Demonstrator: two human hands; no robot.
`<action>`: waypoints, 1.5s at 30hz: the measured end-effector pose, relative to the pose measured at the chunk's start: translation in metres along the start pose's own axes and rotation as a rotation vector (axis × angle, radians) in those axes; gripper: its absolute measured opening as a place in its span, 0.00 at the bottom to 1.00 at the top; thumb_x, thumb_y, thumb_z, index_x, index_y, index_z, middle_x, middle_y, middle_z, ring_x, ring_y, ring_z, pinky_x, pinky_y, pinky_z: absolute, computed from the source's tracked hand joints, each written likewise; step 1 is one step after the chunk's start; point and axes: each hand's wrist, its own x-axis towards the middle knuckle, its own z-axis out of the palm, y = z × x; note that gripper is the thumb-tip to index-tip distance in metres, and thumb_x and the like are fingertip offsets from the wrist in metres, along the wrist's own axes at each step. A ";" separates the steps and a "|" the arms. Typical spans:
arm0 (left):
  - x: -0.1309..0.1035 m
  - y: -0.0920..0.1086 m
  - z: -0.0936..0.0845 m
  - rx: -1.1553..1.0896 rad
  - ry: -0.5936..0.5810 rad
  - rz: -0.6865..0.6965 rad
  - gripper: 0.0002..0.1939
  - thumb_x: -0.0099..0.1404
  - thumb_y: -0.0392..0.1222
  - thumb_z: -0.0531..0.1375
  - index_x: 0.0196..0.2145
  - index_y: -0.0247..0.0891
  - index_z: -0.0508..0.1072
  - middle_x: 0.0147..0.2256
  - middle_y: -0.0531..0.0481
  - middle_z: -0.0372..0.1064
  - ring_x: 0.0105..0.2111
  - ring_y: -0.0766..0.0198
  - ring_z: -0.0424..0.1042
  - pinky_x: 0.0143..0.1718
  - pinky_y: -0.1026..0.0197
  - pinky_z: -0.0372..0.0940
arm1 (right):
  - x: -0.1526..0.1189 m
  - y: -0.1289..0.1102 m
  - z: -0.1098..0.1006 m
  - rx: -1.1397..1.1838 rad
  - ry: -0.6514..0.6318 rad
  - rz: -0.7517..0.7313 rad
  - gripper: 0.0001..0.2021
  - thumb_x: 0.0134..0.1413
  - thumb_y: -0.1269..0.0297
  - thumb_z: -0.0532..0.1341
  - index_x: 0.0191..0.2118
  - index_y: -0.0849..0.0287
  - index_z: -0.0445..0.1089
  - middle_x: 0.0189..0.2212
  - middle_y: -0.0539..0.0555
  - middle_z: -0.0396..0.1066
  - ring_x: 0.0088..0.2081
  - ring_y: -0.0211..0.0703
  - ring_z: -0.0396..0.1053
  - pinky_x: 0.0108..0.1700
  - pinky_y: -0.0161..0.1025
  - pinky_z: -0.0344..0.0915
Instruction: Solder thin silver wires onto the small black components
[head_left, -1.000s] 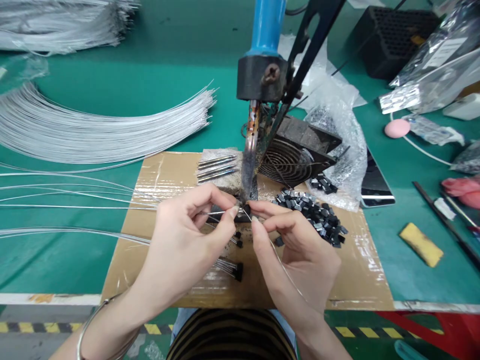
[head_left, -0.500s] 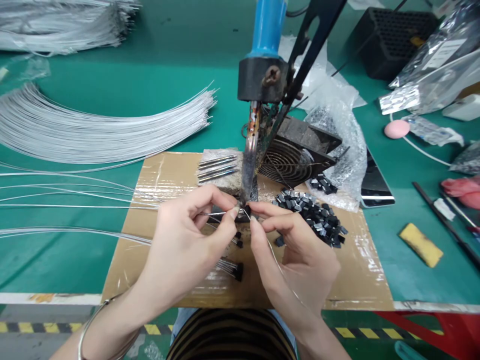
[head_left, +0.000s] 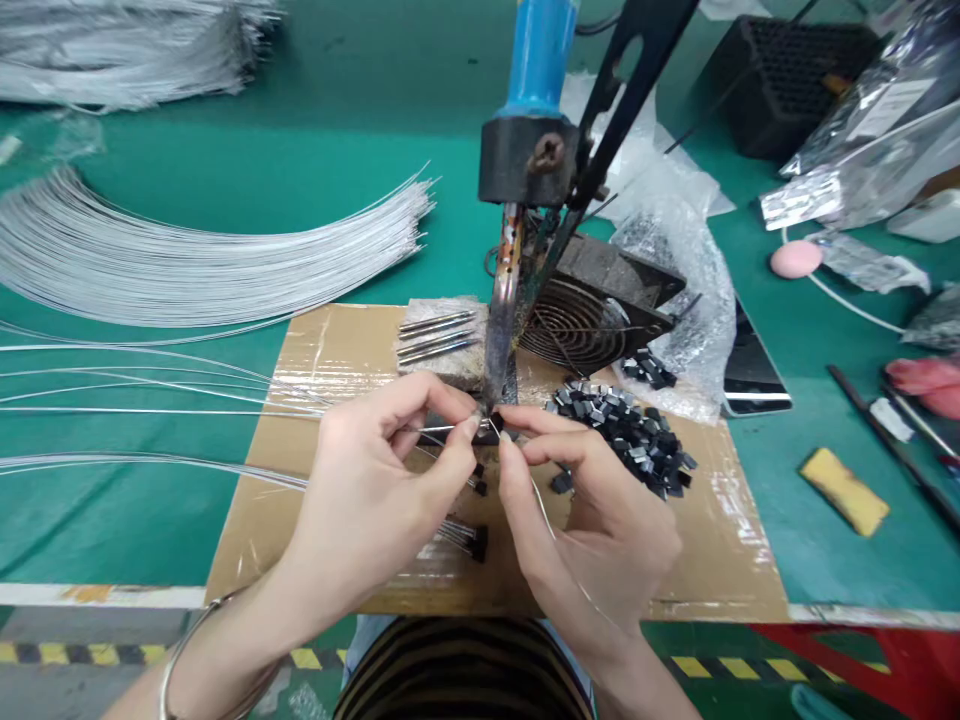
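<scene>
Below the tip of a mounted soldering iron (head_left: 504, 300), my two hands meet fingertip to fingertip. My left hand (head_left: 382, 480) pinches a thin wire, its end running toward a small black part (head_left: 496, 422) right under the tip. My right hand (head_left: 592, 500) is closed on a thin strand of solder wire (head_left: 541, 505), which trails down over the palm to the wrist. The fingertips partly hide the joint at the tip. Beneath the left hand lie several wires with black ends (head_left: 474, 542) on the cardboard (head_left: 720, 560).
A pile of small black parts (head_left: 637, 435) sits right of my right hand. Behind it stand a fan (head_left: 589, 320) and bubble wrap (head_left: 694, 290). Metal rods (head_left: 435, 335) rest on a block at the iron's left. A wire bundle (head_left: 225, 270) lies left; a yellow sponge (head_left: 844, 490) lies right.
Almost nothing differs. Both hands stay pinched at the iron's tip, and the view has shifted very slightly.
</scene>
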 end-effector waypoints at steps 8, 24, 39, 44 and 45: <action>-0.002 0.000 0.000 0.018 0.001 0.006 0.04 0.60 0.31 0.64 0.29 0.38 0.75 0.33 0.56 0.76 0.33 0.70 0.75 0.32 0.73 0.67 | -0.001 0.000 0.001 0.002 0.011 -0.012 0.09 0.56 0.82 0.66 0.38 0.61 0.72 0.43 0.54 0.79 0.45 0.41 0.79 0.50 0.37 0.74; 0.002 -0.003 -0.002 -0.027 -0.056 -0.111 0.03 0.60 0.36 0.66 0.29 0.37 0.76 0.33 0.52 0.77 0.34 0.63 0.76 0.29 0.66 0.64 | 0.000 0.002 0.000 0.049 -0.023 0.094 0.08 0.57 0.79 0.66 0.36 0.58 0.71 0.46 0.53 0.79 0.47 0.42 0.77 0.53 0.39 0.72; -0.008 -0.017 -0.017 0.011 -0.092 -0.155 0.05 0.62 0.42 0.67 0.30 0.39 0.76 0.35 0.47 0.77 0.35 0.60 0.76 0.27 0.66 0.62 | -0.005 0.028 -0.051 0.434 0.093 0.421 0.26 0.73 0.51 0.48 0.47 0.62 0.80 0.40 0.61 0.78 0.37 0.48 0.75 0.33 0.43 0.73; -0.014 -0.017 -0.022 0.047 -0.114 -0.168 0.06 0.63 0.43 0.67 0.31 0.40 0.76 0.36 0.46 0.77 0.36 0.59 0.75 0.32 0.63 0.65 | -0.020 0.036 -0.063 0.301 0.107 0.484 0.27 0.74 0.50 0.47 0.44 0.61 0.80 0.32 0.57 0.76 0.28 0.43 0.72 0.24 0.38 0.67; -0.015 -0.017 -0.023 0.052 -0.119 -0.167 0.06 0.63 0.43 0.67 0.31 0.41 0.76 0.36 0.46 0.77 0.36 0.59 0.74 0.32 0.63 0.65 | -0.024 0.037 -0.063 0.263 0.102 0.487 0.28 0.74 0.50 0.47 0.43 0.62 0.80 0.31 0.57 0.75 0.28 0.43 0.71 0.24 0.38 0.67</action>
